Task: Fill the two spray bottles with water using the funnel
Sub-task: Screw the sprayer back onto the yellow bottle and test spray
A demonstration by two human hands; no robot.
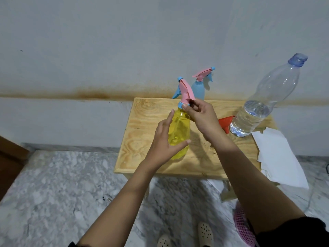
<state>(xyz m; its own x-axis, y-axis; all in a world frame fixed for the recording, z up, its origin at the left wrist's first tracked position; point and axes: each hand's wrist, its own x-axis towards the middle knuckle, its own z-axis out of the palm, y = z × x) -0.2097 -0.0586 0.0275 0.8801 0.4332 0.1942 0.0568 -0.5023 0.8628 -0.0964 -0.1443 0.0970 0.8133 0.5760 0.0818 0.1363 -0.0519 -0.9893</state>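
Centrally, left hand [162,145] clasps the translucent yellow plastic spray bottle [179,130]; right hand [203,120], at one o'clock, pinches its pink trigger cap [186,91].

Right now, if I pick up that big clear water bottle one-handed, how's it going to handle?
The water bottle looks under half full, water low down, so probably bottom-heavy and steady when nudged. Its clear upper wall is empty and would likely dent under a squeeze. The blue cap is on, so tipping it shouldn't spill.
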